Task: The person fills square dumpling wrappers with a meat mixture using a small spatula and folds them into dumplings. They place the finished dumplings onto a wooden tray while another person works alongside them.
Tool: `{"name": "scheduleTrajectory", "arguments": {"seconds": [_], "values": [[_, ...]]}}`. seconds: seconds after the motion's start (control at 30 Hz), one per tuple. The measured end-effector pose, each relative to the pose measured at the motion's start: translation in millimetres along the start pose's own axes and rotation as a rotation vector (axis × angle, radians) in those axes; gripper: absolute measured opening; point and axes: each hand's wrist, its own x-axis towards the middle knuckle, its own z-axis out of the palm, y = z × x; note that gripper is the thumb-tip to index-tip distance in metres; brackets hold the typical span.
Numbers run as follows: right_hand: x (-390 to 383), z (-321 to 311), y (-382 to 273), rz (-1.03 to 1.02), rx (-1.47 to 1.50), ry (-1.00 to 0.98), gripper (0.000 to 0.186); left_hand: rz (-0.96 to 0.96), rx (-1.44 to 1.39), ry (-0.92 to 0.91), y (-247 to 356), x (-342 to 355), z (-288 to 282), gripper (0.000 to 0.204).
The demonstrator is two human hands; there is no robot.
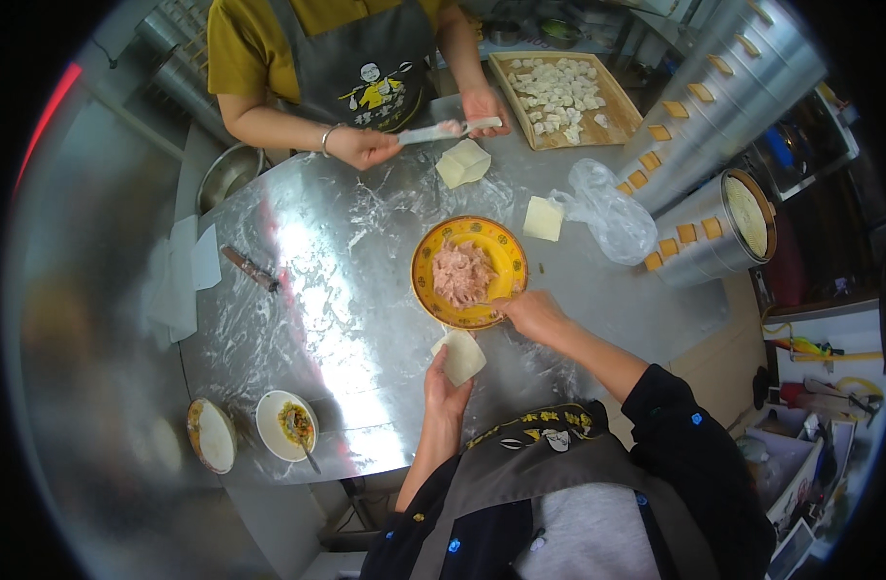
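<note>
My left hand (447,389) holds a square dough wrapper (461,359), thumb over its edge, just below a yellow patterned bowl (428,303). Pink minced meat (463,275) is heaped inside that bowl. At the bowl's lower right rim, my right hand (530,315) is closed around a thin utensil (484,304); its tip reaches the meat and its exact kind is hard to make out. Beyond the bowl lie a stack of wrappers (463,164) and, to the right, another square stack (543,219).
Across the floured metal table (385,232), a co-worker's hands (366,147) hold a wrapper with filling. A wooden tray of dumplings (559,97) stands far right, near a plastic bag (612,213) and tall steamers (694,126). A knife (250,268) and two bowls (286,425) are left.
</note>
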Motion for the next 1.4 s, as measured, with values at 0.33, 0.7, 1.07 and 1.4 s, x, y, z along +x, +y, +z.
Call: {"name": "scheduleTrajectory", "arguments": {"seconds": [0.33, 0.7, 1.07, 1.4], "values": [[-2.2, 11.6, -1.9, 0.06, 0.272, 0.065, 0.018, 0.004, -0.048, 0.024, 1.5, -0.6, -2.7, 0.035], [13.9, 21.2, 5.7, 0.072, 0.164, 0.108, 0.018, 0.021, -0.05, -0.001, 2.9, -4.1, -2.8, 0.037], [-47.2, -34.2, -3.8, 0.422, 1.582, -0.353, 0.026, 0.136, -0.058, -0.043, 26.2, -28.1, 29.5, 0.038], [-84.3, 2.1, -45.3, 0.142, 0.973, 0.461, 0.026, 0.054, -0.197, -0.227, 8.0, -23.2, 68.9, 0.038]]}}
